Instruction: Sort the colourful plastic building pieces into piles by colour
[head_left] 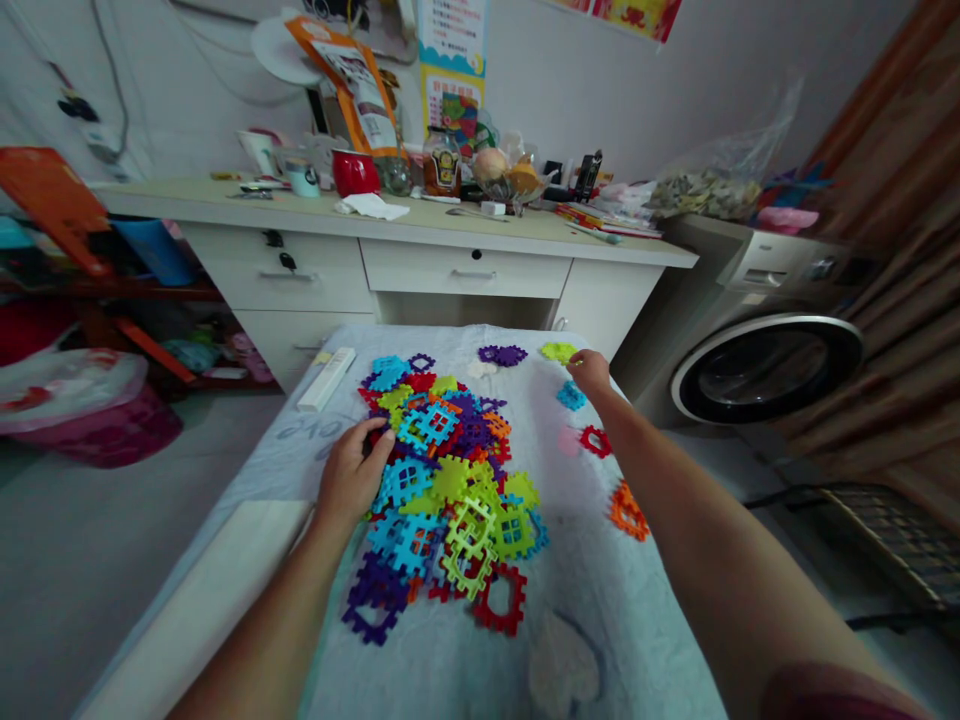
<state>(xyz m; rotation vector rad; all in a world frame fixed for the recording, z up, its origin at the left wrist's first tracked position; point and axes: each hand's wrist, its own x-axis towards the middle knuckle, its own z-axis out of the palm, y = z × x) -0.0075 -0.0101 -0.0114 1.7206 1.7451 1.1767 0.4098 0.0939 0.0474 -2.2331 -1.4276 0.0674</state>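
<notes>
A heap of interlocking plastic building tiles (pixel 450 480) in blue, green, purple, red and orange covers the middle of the cloth. My left hand (pixel 354 470) rests at the heap's left edge, thumb and forefinger apart around a dark gap. At the far right, my right hand (pixel 591 372) has its fingers closed on the edge of a lime-green tile (pixel 558 352), which lies on the cloth; the fingertips are partly hidden. Below that hand are a blue tile (pixel 571 396), a red tile (pixel 595 441) and an orange tile (pixel 628 511). Purple tiles (pixel 502 355) lie to its left.
A cloth-covered table (pixel 585 570) carries everything. A white strip-shaped object (pixel 327 380) lies at its far left. Behind stands a white cabinet (pixel 465 265) crowded with jars and cups. A washing machine (pixel 757 330) is on the right, a pink bin (pixel 112 420) on the left.
</notes>
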